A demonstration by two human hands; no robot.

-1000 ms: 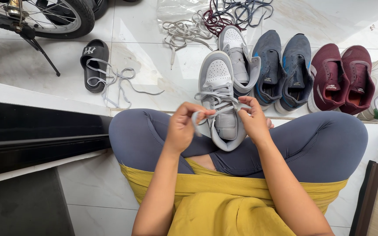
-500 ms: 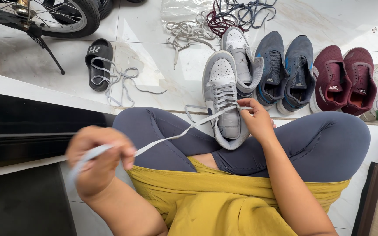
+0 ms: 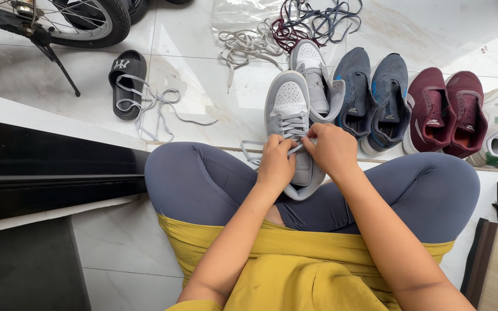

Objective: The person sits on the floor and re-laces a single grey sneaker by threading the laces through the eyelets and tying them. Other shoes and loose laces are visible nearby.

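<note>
Lacing a grey-and-white sneaker [image 3: 290,109] propped across the crossed legs, toe pointing away, so the eyelets face up.
I see left hand [image 3: 276,165] and right hand [image 3: 332,148] both pinching the grey lace [image 3: 295,149] mid-shoe; its mate [image 3: 314,78] touches on the right, open tile [image 3: 214,109] on the left.

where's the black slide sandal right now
In the head view the black slide sandal lies on the tiled floor at upper left, just below the bicycle wheel, with a loose grey lace draped across it.
</note>
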